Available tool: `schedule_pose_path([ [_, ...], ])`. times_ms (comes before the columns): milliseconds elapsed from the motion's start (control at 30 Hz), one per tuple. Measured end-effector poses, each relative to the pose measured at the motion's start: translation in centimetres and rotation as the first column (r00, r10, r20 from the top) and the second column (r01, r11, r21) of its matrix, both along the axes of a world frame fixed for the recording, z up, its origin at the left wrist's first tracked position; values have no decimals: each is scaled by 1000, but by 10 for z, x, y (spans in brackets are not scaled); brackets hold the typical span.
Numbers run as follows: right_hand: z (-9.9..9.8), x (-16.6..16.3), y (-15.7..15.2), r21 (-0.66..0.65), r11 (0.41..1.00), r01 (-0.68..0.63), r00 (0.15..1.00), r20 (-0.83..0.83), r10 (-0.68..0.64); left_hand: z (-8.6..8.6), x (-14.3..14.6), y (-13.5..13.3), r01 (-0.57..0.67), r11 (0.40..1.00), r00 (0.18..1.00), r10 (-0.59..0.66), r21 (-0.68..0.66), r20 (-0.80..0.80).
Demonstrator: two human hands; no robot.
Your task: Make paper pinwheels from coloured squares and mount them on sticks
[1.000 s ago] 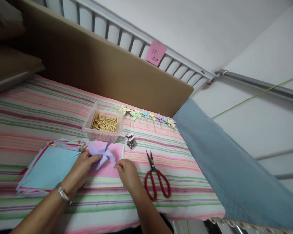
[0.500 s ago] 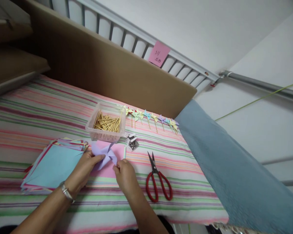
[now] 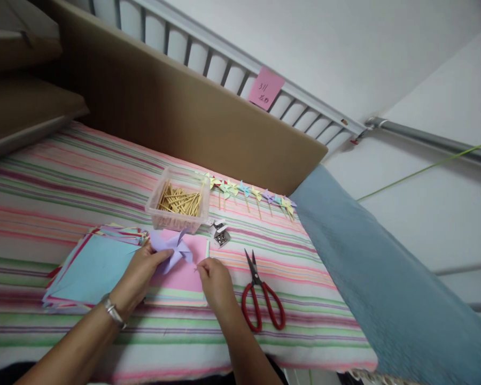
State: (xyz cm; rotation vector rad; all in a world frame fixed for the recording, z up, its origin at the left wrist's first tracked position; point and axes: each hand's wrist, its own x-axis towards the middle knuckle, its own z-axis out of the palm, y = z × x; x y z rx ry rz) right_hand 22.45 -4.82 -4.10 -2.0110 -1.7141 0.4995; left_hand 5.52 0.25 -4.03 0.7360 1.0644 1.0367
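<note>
My left hand (image 3: 146, 264) pinches a purple paper pinwheel (image 3: 180, 252) with its thumb on the folded centre. Under the pinwheel lies a stack of pink paper sheets (image 3: 180, 279) with pale green edges below. My right hand (image 3: 215, 279) is closed just right of the pinwheel, apart from it. A tiny dark pin-like piece (image 3: 195, 269) shows at its fingertips, too small to make out fully. A stack of coloured paper squares, light blue on top (image 3: 94, 267), sits left of my left wrist.
Beyond my hands stand a clear plastic box of wooden sticks (image 3: 180, 222) and a small open box of metal pieces (image 3: 221, 238). Red-handled scissors (image 3: 257, 289) lie to the right. Several finished pinwheels on sticks (image 3: 246, 191) line the back, before a brown board (image 3: 208, 123).
My right hand has drawn back to the right from the pinwheel's edge, and the tiny dark piece shows at its fingertips. My left hand still holds the pinwheel. The view has shifted slightly.
</note>
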Motion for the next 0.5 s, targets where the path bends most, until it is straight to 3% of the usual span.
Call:
schedule_pose_path([
  [167,-2,-6,0,-32,999,29,998,56,-27,1,0,0,-2,1000,1000,2,2,-1],
  [500,-4,-8,0,-4,994,-105,994,20,105,1,0,0,-6,1000,1000,6,0,3],
])
